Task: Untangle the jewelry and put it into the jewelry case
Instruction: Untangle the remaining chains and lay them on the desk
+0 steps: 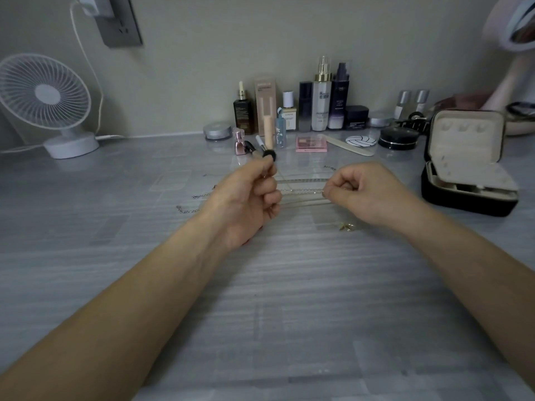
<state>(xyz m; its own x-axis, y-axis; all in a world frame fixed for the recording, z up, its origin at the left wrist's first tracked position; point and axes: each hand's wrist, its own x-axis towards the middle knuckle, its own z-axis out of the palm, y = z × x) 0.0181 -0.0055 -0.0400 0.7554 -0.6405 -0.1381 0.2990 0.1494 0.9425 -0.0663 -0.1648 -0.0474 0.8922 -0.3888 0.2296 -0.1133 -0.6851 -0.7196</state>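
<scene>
With curled fingers my left hand and right hand each pinch an end of one thin chain stretched between them, the other chains lie separated on the worktop, so untangling looks nearly done, with filling the open jewelry case at right yet to come.

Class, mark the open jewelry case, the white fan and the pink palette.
jewelry case (466, 140): head view, raised lid's lining.
white fan (46, 94): head view, grille hub.
pink palette (311, 143): head view, its top.
</scene>
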